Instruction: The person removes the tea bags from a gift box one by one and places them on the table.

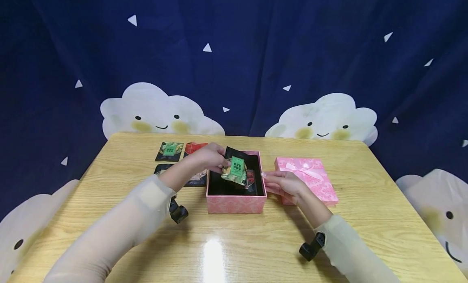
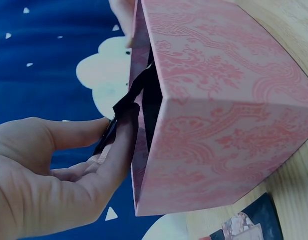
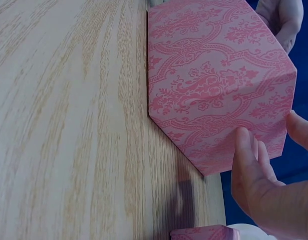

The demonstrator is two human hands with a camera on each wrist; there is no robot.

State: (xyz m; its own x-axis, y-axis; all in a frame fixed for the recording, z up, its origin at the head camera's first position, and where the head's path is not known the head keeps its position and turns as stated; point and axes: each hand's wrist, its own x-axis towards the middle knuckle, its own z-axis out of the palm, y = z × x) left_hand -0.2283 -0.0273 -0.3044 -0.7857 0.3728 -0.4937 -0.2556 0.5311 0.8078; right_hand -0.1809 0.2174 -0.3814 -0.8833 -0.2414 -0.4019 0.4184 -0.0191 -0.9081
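My left hand [image 1: 213,157] pinches a black packet with a green label [image 1: 237,166] between thumb and fingers, over the opening of a pink patterned box [image 1: 235,204]. In the left wrist view the left hand [image 2: 59,175] has the dark packet [image 2: 126,102] at the box's rim. Inside the black-lined box lies a packet with a red label [image 1: 250,179], partly covered by the held one. My right hand [image 1: 283,183] rests its fingertips on the box's right wall, and the right wrist view shows the right hand [image 3: 268,185] with fingers extended against the patterned side [image 3: 213,90].
Left of the box lie a green-labelled packet [image 1: 170,150], a red-labelled packet [image 1: 193,146] and dark packets [image 1: 197,179], partly behind the left arm. A pink lid with a bow [image 1: 310,177] sits to the right, close to the right hand. Behind the table hangs a blue curtain [image 1: 241,71].
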